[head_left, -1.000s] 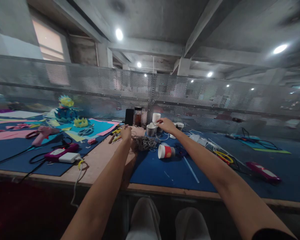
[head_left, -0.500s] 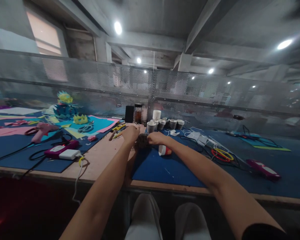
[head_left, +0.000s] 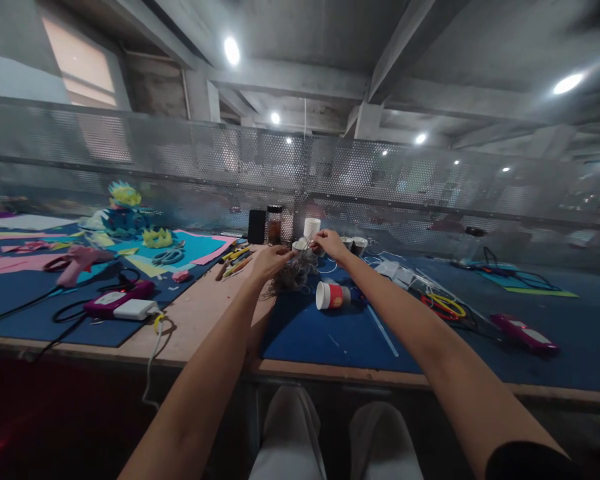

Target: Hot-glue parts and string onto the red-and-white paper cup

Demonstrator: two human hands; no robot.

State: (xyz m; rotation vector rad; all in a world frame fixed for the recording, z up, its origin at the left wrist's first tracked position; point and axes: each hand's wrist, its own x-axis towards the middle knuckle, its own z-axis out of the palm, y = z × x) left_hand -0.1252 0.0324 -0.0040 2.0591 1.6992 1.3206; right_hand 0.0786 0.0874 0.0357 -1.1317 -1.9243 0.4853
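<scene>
A loose tangle of grey-brown strands [head_left: 294, 273] lies on the blue mat between my hands. My left hand [head_left: 274, 260] is at the tangle's left side, its fingers closed around something I cannot make out. Higher and to the right, my right hand [head_left: 330, 244] pinches thin strands that rise from the tangle. A red and white paper cup [head_left: 332, 296] lies on its side just below and right of the tangle. Behind my hands stand a white cup [head_left: 312, 227] and several small filled cups [head_left: 359, 246], partly hidden by my right hand.
Pens and tools [head_left: 237, 260], a black box [head_left: 257, 227] and a dark-lidded jar [head_left: 275, 225] stand or lie left of centre. Further left are a pink glue gun [head_left: 80, 264], scissors [head_left: 170, 255] and coloured paper. Cables [head_left: 444, 305] and a purple device [head_left: 524, 333] are right.
My right hand has lifted up and to the right, drawing strands out. The tangle looks looser and wider. More of the red and white cup shows. My left hand stays near its left side.
</scene>
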